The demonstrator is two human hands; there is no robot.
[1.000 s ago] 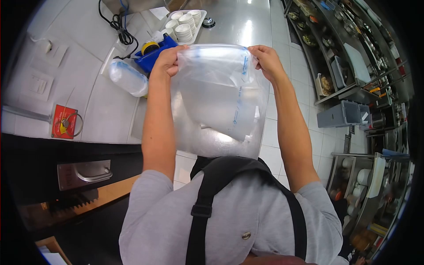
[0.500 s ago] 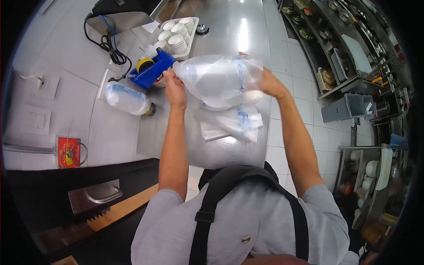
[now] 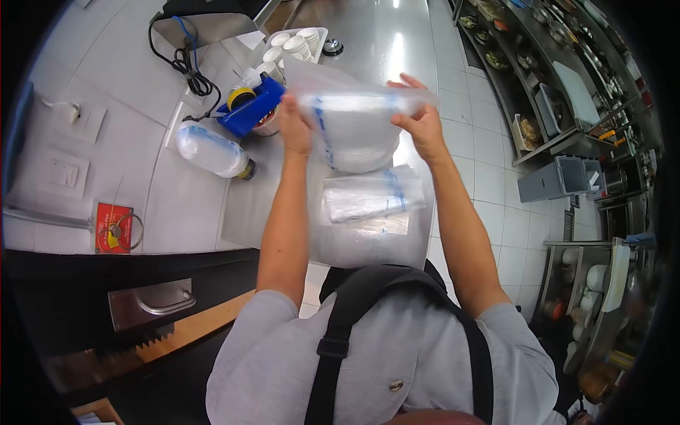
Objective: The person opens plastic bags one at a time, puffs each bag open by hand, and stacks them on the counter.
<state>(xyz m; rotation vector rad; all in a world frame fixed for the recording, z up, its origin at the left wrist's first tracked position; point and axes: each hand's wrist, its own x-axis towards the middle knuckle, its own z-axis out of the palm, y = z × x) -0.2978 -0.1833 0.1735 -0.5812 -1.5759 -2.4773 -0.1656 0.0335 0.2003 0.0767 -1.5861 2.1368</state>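
Note:
A clear plastic bag [image 3: 358,127] with blue print is stretched between my two hands above the steel counter. My left hand [image 3: 295,129] is closed on its left edge, with the fingertips partly behind the plastic. At the right edge, my right hand [image 3: 423,126] has the plastic between thumb and fingers; some of its fingers stick out past the top. Below the bag lie folded plastic bags [image 3: 365,197] with the same blue print. They rest on a larger bundle of clear plastic [image 3: 354,244] close to my body.
Left of the bag stands a blue tape dispenser [image 3: 253,106] with yellow tape. A plastic-wrapped roll or bottle [image 3: 212,150] with a dark end lies by the wall. Stacked white cups [image 3: 297,47] sit in a tray beside a counter bell [image 3: 332,47]. Shelves [image 3: 567,78] line the right side.
The bag has swung and opened out, its upper left part rising. My right hand has turned so the thumb shows in front of the bag. The folded bags below are more exposed.

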